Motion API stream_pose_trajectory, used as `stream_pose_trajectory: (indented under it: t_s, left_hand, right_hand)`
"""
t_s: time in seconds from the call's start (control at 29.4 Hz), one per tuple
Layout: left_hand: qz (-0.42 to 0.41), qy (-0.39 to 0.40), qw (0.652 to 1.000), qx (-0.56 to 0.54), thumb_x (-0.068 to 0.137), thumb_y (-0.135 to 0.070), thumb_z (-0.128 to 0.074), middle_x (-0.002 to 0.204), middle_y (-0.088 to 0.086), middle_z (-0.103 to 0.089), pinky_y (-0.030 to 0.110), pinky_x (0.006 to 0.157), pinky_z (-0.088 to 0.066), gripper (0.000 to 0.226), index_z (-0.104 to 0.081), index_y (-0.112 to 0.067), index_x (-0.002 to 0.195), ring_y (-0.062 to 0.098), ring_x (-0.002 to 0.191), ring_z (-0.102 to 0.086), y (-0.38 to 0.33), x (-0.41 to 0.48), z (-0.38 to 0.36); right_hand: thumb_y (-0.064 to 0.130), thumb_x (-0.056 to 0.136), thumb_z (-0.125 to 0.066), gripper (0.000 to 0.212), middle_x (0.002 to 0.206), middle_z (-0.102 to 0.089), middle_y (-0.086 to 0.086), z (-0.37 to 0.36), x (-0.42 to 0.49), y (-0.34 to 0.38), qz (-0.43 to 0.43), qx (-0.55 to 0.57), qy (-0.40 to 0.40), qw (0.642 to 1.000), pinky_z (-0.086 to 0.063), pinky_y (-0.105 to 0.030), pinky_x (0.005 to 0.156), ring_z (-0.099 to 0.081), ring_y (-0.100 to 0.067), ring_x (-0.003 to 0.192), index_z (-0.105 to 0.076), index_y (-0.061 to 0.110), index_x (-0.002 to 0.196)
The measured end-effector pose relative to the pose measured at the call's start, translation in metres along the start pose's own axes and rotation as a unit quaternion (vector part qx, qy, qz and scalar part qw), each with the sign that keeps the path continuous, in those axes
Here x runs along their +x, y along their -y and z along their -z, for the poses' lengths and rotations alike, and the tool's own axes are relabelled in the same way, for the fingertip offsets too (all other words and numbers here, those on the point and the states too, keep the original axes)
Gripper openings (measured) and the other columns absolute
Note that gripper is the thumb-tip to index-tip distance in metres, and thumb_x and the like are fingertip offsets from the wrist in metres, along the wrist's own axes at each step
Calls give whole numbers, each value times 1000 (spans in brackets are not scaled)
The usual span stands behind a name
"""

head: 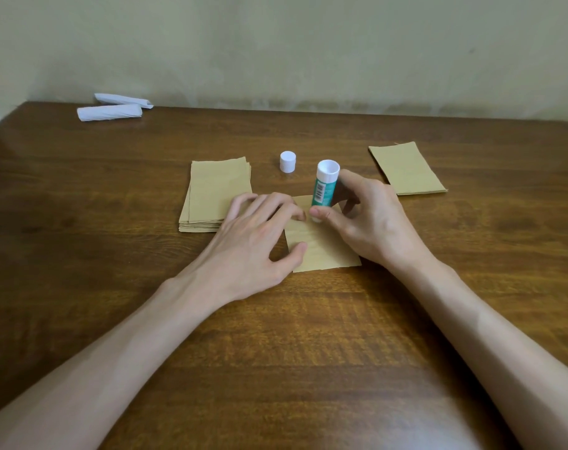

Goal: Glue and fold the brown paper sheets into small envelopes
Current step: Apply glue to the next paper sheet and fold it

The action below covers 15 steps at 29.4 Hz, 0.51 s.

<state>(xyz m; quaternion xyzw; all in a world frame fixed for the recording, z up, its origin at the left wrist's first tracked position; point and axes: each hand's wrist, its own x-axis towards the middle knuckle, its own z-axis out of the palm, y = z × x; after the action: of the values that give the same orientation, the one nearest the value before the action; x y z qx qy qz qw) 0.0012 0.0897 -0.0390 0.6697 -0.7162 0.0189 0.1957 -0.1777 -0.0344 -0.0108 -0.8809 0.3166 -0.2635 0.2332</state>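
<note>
Head camera, looking down at a dark wooden table (276,352) that stands against a pale wall (276,43). Two bare forearms reach in from the bottom edge and meet near the middle of the table.

A single brown paper sheet (321,251) lies flat in the centre, partly covered by both hands. The left hand (259,228) rests on the sheet's left side, fingers spread and lightly bent, fingertips and thumb pressing the paper down without curling round anything.

The right hand (370,222) grips a glue stick (323,186) with a green label between thumb and fingers. The stick stands nearly upright, leaning a little to the right. Its white, round end points up and its lower end is down at the sheet's upper part, where the thumb hides the tip.

The glue stick's white cap (288,161) stands alone on the table just behind the hands, left of the stick.

A stack of brown paper sheets (211,196) lies to the left of the centre sheet, with the left hand's fingers overlapping its near right corner. A thinner pile of brown paper (409,168) lies well apart to the right, turned at a slight angle.

At the far left corner, two white paper rolls (109,112) lie side by side.
</note>
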Motion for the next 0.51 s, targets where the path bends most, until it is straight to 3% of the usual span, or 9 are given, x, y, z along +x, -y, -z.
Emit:
stream_pose_trajectory:
  t_s: [0.14, 0.27, 0.51]
  left_hand:
    - [0, 1, 1000, -2, 99, -54, -42, 133, -16, -48, 37, 122, -20, 40, -51, -30, 130, 7, 127, -47, 0, 0, 0]
    - [0, 1, 1000, -2, 99, -55, -41, 132, -16, -48, 35, 122, -18, 41, -52, -30, 130, 7, 127, -47, 0, 0, 1]
    - [0, -3, 1000, -2, 99, -55, -41, 131, -17, -48, 34, 122, -17, 40, -52, -30, 129, 6, 126, -47, 1, -1, 0]
  right_hand:
    - [33, 92, -80, 21, 87, -67, 18, 3, 0, -3, -10, -10, 7, 1000, -43, -10, 70, -61, -2, 86, -66, 21, 101]
    - [24, 94, -78, 22, 99, -73, 7, 7, 0, -3, -25, -20, 28, 999, -48, -23, 78, -63, -10, 86, -69, 17, 113]
    - [21, 94, -78, 23, 100, -71, 8, 17, -3, -8, -62, -40, 19, 997, -42, -9, 68, -62, -11, 87, -69, 14, 114]
